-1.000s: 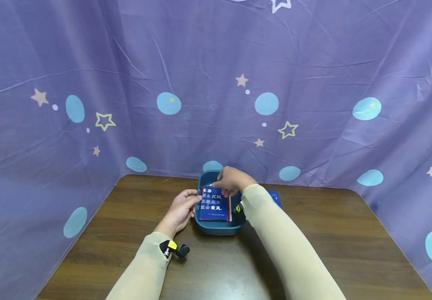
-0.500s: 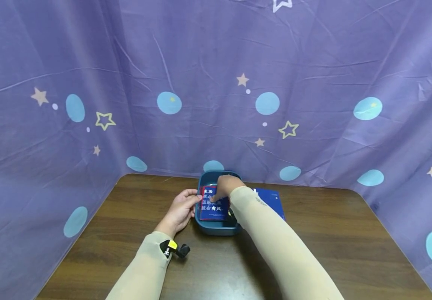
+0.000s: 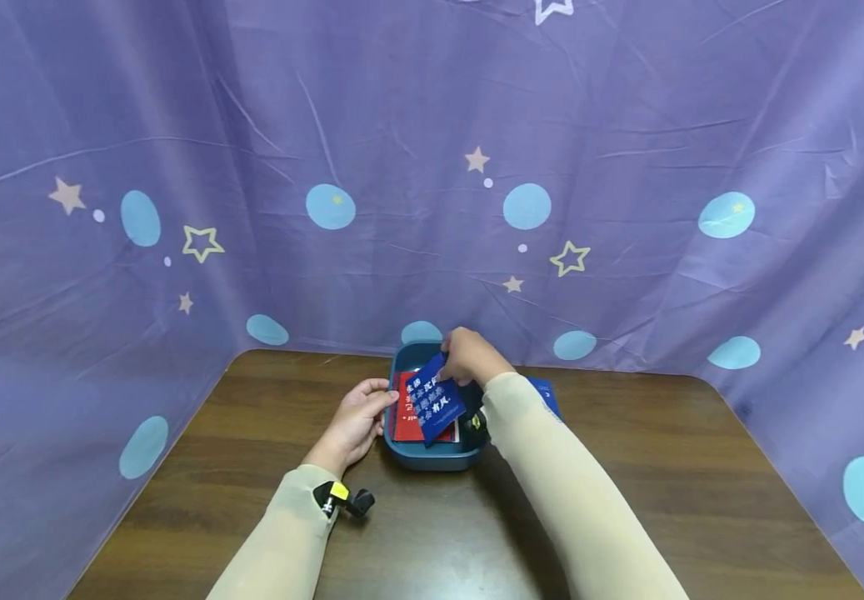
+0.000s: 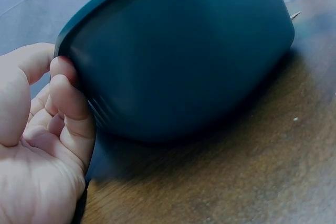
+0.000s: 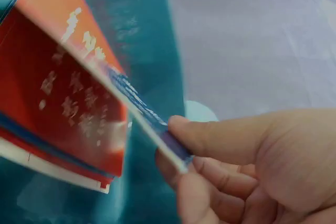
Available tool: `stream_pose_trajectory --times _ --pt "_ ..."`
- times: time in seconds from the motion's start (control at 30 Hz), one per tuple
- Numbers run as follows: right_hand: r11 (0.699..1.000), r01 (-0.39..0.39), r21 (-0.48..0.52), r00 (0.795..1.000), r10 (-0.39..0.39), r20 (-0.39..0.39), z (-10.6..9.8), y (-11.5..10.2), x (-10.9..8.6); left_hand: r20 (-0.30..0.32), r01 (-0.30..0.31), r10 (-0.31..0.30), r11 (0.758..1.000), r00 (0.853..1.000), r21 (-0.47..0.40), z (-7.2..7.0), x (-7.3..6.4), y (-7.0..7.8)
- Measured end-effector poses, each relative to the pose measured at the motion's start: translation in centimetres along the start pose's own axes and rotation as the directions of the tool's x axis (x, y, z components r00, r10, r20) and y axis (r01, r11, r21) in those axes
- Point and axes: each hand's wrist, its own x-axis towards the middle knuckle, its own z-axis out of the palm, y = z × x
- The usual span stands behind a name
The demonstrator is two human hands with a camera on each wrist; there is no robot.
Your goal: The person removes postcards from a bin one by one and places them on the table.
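Wooden table (image 3: 252, 475); blue booklet (image 3: 435, 402): head view shows cover, right wrist white edge (image 5: 142, 119).

place: curtained-off, room type unclear | star-printed purple curtain (image 3: 432, 258): beyond and either side of fingers (image 4: 71, 98) | wooden table (image 3: 207, 475): beneath them

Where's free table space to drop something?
Bare table: right of the right sleeve; left of the left sleeve; between both sleeves, nearer than the bin. Crowded: the bin, gripped by the left hand; right hand holding a blue booklet over a red booklet; blue item just right.
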Motion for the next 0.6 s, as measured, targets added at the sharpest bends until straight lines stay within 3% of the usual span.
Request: stream_pose_trajectory --times 0.23,0.43,0.5,0.6 --pt "0.979 0.035 0.203 0.996 -0.017 -0.09 -1.3 2.6 -0.8 0.009 -0.004 0.004 1.0 1.0 0.0 0.0 -0.2 -0.2" --pt "0.888 0.08 0.453 0.987 -0.007 -0.161 -2.7 6.0 -1.9 0.008 -0.008 0.008 1.0 1.0 -0.001 0.1 -0.1 -0.1" --pt "0.862 0.103 0.496 0.983 -0.011 -0.185 -3.4 7.3 -2.3 0.004 -0.011 0.011 1.0 1.0 -0.007 0.0 0.0 -0.1" --pt "0.848 0.112 0.519 0.978 -0.001 -0.209 -4.4 9.8 -3.1 0.0 -0.004 0.004 1.0 1.0 -0.01 -0.1 0.0 0.0"
